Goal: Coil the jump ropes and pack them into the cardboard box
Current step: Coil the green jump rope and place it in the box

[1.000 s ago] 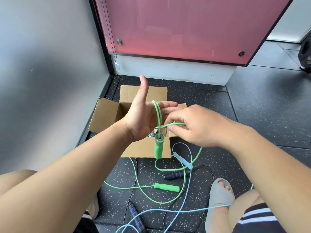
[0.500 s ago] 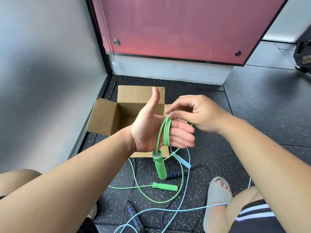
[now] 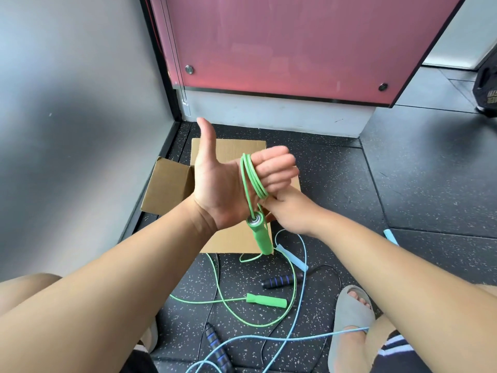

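Over cardboard box point(image 3: 228, 238): L hand point(image 3: 228, 184) curls round green rope point(image 3: 252, 181) coils as spool (thumb clear); R hand point(image 3: 290, 214) pinches it, feeding wraps.

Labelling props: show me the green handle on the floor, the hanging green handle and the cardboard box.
Green plastic handle on floor point(image 3: 266, 301), head view, mid-shaft.
Hanging green plastic handle point(image 3: 261, 236), head view, mid-shaft.
Brown cardboard box point(image 3: 166, 184), head view, left flap.
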